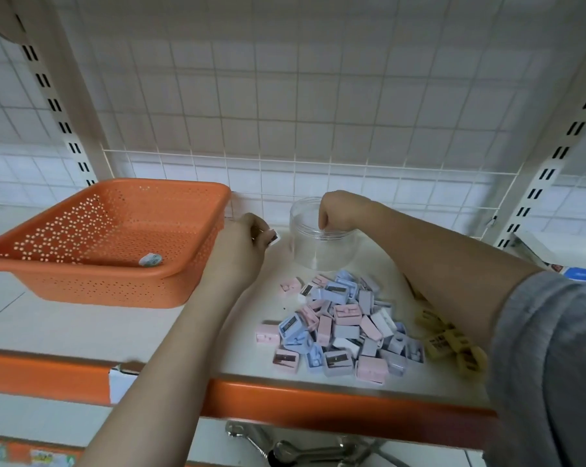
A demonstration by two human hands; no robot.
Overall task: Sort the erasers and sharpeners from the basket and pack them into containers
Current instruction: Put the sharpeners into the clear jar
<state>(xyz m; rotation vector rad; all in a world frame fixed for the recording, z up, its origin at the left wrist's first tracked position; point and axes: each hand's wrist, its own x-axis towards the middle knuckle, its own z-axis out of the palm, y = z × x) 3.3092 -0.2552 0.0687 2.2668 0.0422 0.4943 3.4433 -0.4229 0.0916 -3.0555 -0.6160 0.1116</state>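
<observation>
Meanwhile, left hand [242,246] pinches a small white piece [274,238] beside the orange basket [83,284]. Right hand [338,210], fingers curled, dips into the clear jar [313,251]; contents of its grip unclear. Pastel sharpeners [338,326] heaped on shelf [170,328], yellow erasers [450,342] alongside. One piece [150,260] left in basket.

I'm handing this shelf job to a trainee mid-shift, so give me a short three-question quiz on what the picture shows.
1. True or false: the orange basket holds one small item.
2. Which hand reaches into the clear jar? A) left hand B) right hand
3. Fill in: the pile of sharpeners lies ____ the jar on the shelf.

Key: 1 true, one small item lies in it; 2 B; 3 in front of, nearer the camera.
</observation>
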